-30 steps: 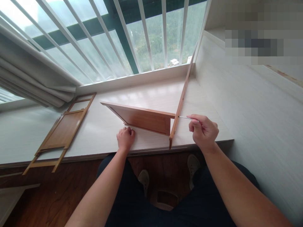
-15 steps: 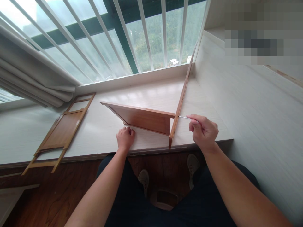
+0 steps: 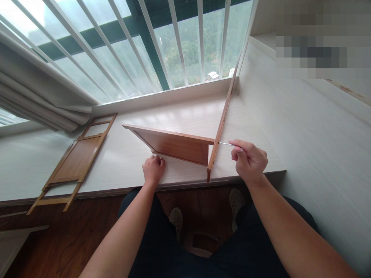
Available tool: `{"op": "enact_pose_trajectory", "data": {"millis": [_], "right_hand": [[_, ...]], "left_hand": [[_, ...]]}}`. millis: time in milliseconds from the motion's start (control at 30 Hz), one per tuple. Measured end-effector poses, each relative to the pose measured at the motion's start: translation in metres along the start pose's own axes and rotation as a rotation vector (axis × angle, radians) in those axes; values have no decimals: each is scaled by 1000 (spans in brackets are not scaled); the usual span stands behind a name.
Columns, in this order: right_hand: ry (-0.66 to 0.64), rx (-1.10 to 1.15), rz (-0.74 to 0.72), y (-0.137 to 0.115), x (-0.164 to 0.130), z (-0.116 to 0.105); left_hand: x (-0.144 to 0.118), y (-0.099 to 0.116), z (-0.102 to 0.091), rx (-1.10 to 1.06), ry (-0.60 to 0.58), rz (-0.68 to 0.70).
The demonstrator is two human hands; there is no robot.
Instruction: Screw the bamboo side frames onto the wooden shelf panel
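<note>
A brown wooden panel [image 3: 182, 146] stands tilted on the white window ledge, its right end meeting a long wooden side rail [image 3: 222, 127]. My left hand [image 3: 153, 169] is closed at the panel's lower left edge, its fingertips partly hidden. Between the thumb and fingers of my right hand [image 3: 249, 160] is a thin metal hex key [image 3: 227, 144]. The key's far tip meets the outer face of the rail, level with the panel's top edge; how deep it sits cannot be seen.
Another wooden frame with a panel [image 3: 77, 158] lies to the left, its legs overhanging the ledge [image 3: 121, 170]. A grey curtain [image 3: 43, 85] hangs at the left, with a barred window [image 3: 191, 42] behind. A pale wall [image 3: 307, 127] bounds the right side.
</note>
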State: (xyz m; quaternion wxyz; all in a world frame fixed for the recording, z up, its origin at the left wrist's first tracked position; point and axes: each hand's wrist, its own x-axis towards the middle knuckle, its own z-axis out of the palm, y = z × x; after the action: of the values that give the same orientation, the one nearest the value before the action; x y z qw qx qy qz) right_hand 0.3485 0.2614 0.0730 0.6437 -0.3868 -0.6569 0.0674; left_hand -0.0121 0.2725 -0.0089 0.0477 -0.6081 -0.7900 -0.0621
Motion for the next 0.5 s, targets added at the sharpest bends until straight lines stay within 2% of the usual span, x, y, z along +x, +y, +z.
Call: {"op": "enact_pose_trajectory", "data": {"millis": [500], "right_hand": [[-15, 17, -33, -1, 1, 0]], "left_hand": [[0, -2, 1, 17, 10, 14]]}}
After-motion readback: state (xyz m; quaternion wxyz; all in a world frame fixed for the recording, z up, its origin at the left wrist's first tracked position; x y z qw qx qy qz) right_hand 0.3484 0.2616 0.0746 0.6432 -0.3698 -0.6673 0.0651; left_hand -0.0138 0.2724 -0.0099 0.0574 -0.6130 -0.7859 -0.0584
